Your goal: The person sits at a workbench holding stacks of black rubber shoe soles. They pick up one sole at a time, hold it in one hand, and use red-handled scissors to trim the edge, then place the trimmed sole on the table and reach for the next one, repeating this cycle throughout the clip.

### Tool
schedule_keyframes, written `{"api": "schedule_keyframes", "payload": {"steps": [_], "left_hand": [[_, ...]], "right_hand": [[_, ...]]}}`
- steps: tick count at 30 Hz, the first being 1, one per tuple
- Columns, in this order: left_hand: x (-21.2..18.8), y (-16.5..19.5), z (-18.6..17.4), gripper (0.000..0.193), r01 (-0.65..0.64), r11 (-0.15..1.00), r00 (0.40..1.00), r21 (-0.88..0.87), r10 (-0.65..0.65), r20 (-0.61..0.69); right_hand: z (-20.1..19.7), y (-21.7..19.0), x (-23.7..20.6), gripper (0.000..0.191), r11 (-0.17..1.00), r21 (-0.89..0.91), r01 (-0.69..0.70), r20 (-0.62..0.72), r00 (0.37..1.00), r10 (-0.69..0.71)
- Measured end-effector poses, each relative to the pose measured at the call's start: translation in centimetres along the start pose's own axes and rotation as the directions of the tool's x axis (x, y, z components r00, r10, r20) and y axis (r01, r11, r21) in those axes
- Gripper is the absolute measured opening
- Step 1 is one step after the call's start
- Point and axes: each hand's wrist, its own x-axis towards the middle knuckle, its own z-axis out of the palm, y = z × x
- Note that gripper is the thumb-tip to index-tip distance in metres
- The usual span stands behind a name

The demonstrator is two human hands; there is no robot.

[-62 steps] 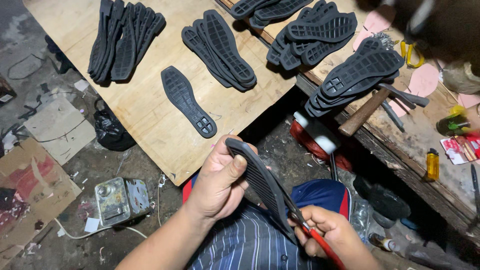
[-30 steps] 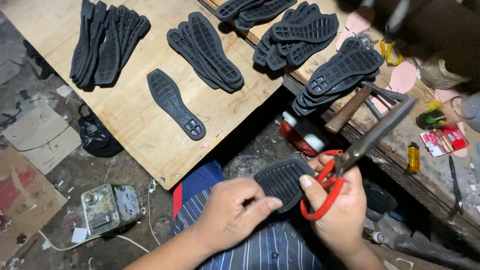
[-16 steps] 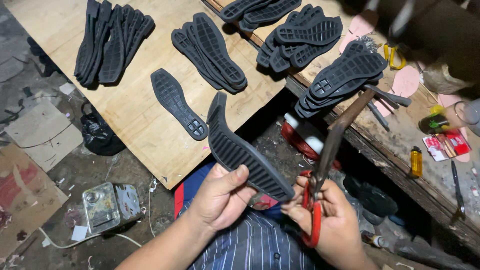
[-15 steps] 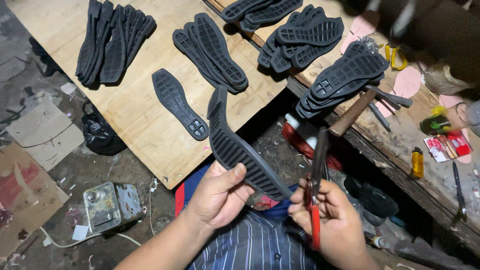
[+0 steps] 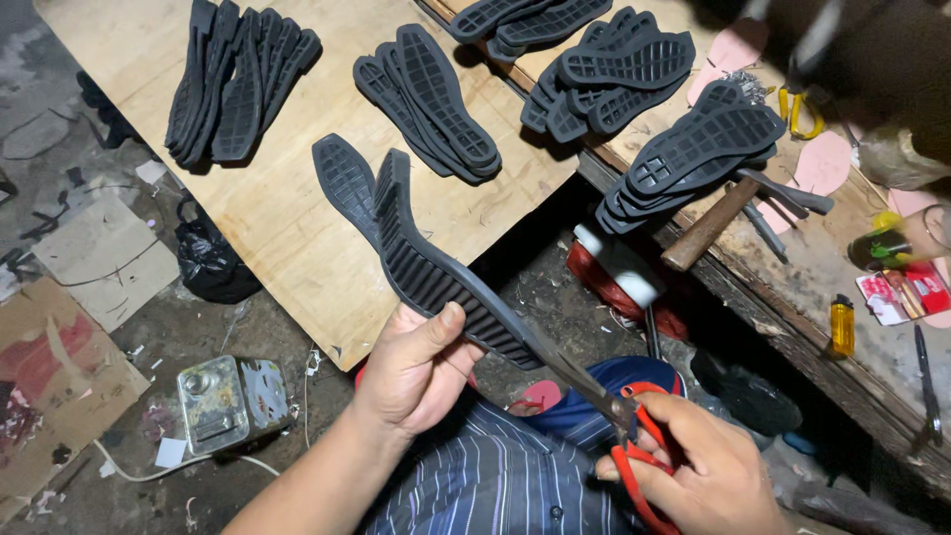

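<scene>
Wooden surface (image 5: 287,228) strewn with stacks of black soles (image 5: 238,79). Black rubber sole (image 5: 436,272) raised over the lap, grasped by left hand (image 5: 411,372). Red-handled scissors (image 5: 619,436) gripped in right hand (image 5: 708,476), blades at the sole's edge.

Both hands (image 5: 414,369) (image 5: 708,476) closed, gripping

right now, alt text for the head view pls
A person's left hand holds a black rubber shoe sole while the right hand works red-handled scissors at its edge. More soles lie in piles on a plywood board ahead.
</scene>
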Motion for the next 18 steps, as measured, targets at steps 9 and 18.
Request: {"api": "schedule_keyframes", "payload": {"steps": [9,18], "left_hand": [[-0.46,-0.77,-0.50,0.032,-0.012,1.000,1.000,-0.021,0.012,0.011],[-0.72,-0.71,-0.27,0.035,-0.024,1.000,1.000,0.012,0.024,-0.012]], "right_hand": [[-0.31,-0.19,0.16,0.064,0.993,0.034,-0.110,0.112,0.988,0.105],[0.02,-0.78,-0.17,0.062,0.997,0.015,-0.082,0.003,0.997,0.082]]}}
